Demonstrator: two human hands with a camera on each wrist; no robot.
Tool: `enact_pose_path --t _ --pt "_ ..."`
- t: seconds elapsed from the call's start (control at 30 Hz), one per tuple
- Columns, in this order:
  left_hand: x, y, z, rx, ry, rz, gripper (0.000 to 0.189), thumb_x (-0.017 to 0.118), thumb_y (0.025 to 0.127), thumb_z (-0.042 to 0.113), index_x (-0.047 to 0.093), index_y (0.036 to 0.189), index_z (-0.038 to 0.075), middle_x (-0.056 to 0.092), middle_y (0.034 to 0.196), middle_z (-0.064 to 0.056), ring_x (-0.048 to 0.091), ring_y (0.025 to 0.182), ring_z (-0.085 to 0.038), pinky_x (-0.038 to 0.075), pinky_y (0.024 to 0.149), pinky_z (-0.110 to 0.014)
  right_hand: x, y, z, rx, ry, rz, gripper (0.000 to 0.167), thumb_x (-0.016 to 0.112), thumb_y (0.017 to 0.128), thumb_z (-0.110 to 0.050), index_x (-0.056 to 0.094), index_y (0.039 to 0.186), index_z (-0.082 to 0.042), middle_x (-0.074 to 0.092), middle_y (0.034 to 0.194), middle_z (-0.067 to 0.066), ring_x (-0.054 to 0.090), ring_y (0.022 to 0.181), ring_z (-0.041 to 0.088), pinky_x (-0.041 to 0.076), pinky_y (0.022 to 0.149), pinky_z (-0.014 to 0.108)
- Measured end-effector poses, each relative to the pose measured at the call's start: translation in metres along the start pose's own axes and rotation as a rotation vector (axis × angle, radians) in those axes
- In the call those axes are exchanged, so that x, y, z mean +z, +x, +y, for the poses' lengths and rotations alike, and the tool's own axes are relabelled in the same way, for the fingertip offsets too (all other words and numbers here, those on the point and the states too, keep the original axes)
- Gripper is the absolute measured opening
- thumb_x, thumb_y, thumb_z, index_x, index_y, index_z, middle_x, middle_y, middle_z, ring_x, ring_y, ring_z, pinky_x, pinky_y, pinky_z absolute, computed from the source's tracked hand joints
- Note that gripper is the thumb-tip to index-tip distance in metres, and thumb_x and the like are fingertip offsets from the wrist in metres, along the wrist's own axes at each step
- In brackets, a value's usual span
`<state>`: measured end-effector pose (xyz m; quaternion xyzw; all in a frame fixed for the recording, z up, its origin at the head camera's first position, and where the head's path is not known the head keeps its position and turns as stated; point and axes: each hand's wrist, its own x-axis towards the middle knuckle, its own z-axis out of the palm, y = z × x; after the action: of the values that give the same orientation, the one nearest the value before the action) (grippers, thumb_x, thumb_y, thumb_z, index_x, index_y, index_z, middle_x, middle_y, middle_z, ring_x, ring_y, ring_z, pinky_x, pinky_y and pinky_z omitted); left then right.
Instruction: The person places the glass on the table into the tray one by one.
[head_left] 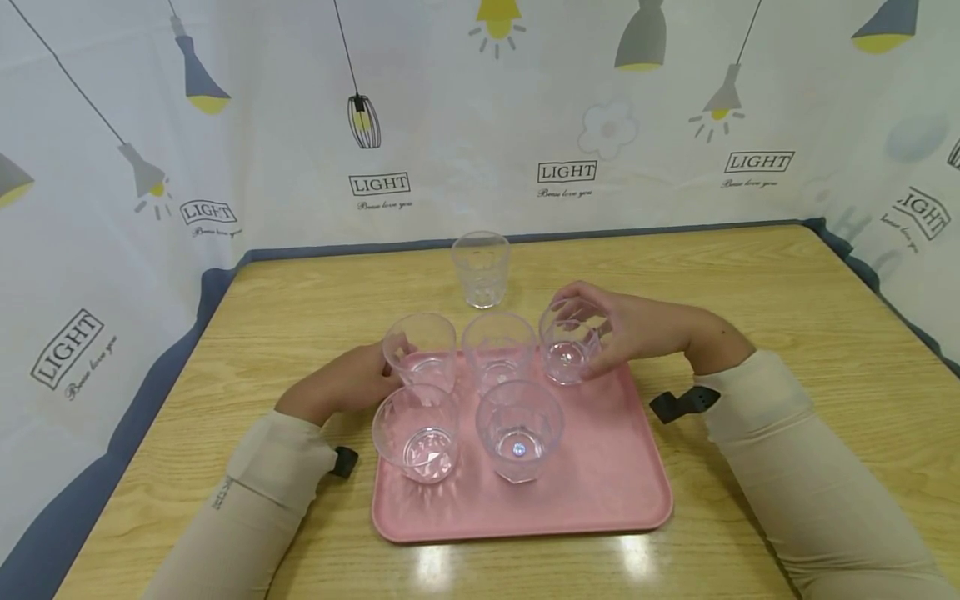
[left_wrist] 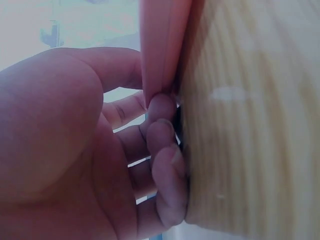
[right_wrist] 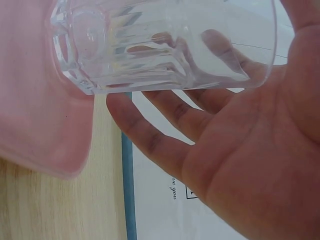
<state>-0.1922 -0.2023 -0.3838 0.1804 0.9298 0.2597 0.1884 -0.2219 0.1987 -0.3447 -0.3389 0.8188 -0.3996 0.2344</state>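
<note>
A pink tray (head_left: 600, 492) lies on the wooden table, bearing several clear plastic cups. My left hand (head_left: 356, 382) grips its far-left edge, thumb over the rim and curled fingers low against the tabletop in the left wrist view, partly behind a clear cup (head_left: 420, 342) in the head view. At the tray's far-right corner, my right hand (head_left: 637, 327) holds another clear cup (right_wrist: 160, 45), fingers around its far side and thumb toward the near side. This cup stands upright, its faceted base at the tray surface.
One more clear cup (head_left: 481, 271) stands on the table beyond the tray. Three others on the tray are a middle cup (head_left: 498, 354), a front-left cup (head_left: 420, 433) and a front-right cup (head_left: 520, 433). A lamp-patterned cloth (head_left: 480, 125) hangs behind the table.
</note>
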Motion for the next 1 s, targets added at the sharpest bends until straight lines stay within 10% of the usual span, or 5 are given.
enact_pose_path --t 0.17,1.0 --pt "0.0009 0.0004 -0.0022 -0.008 -0.027 -0.001 0.055 0.059 0.098 0.036 0.047 0.146 0.011 0.056 0.143 -0.015 0.053 0.133 -0.035 0.041 0.111 -0.055 -0.0002 0.0001 -0.0002 0.005 -0.009 -0.005 0.087 0.089 0.073 -0.022 0.034 0.141 -0.018 0.048 0.143 0.012 0.047 0.133 0.032 0.043 0.107 0.05" --pt "0.0009 0.0007 -0.002 -0.008 -0.038 0.002 0.053 0.059 0.098 0.035 0.048 0.145 0.011 0.056 0.143 -0.015 0.052 0.133 -0.034 0.041 0.111 -0.054 -0.0005 -0.0015 -0.0011 -0.002 -0.024 -0.007 0.086 0.089 0.074 -0.024 0.035 0.141 -0.017 0.049 0.142 0.013 0.047 0.133 0.031 0.042 0.108 0.052"
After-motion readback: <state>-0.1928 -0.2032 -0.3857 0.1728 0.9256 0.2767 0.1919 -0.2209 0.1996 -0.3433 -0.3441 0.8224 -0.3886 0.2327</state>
